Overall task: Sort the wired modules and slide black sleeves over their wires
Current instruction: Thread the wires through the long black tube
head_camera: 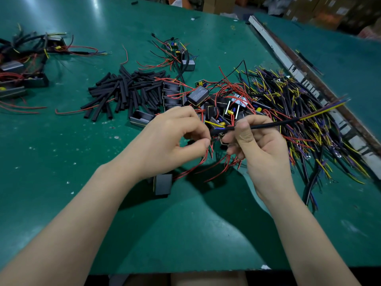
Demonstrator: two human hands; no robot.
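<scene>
My left hand [175,139] pinches red wires [208,153] between thumb and forefinger above the green table [185,223]. My right hand [255,145] grips a thin black sleeved cable [268,124] that runs up to the right and ends in yellow, blue and purple wire tips [325,109]. A pile of loose black sleeves [127,91] lies behind my left hand. Small black wired modules [199,97] with red wires are heaped behind both hands. One dark module [162,183] lies under my left wrist.
A large tangle of black cables with yellow and purple wires [288,104] covers the right side, against a white strip [288,65] along the table seam. More wired modules [24,79] are grouped at the far left, and another small cluster [179,54] lies at the back.
</scene>
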